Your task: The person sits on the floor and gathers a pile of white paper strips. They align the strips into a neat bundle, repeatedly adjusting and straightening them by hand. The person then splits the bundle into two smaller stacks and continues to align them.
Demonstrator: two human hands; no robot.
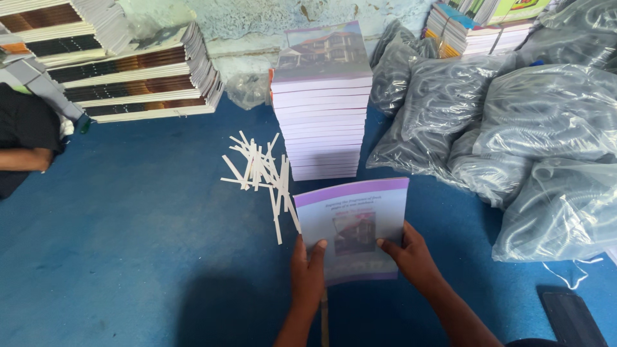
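Down low, both thumbs press the purple booklet's (355, 226) cover: left hand (308, 270) and right hand (411, 257) grip its lower corners. White paper strips (260, 173) lie beside it; the booklet stack (321, 109) stands just beyond it on the blue floor (128, 244).

Blue floor (128, 244) lies open leftward; paper strips (260, 170), booklet stack (321, 122) ahead, plastic bags (514, 148) rightward.

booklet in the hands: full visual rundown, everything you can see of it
The booklet is thin and soft-covered, glossy-looking paper, with a purple band along its top edge, a pale grey-lilac face, small print and a building picture at centre. It is closed, held slightly tilted above the blue surface. The left hand grips its lower left edge, the right hand its lower right, thumbs on the cover.
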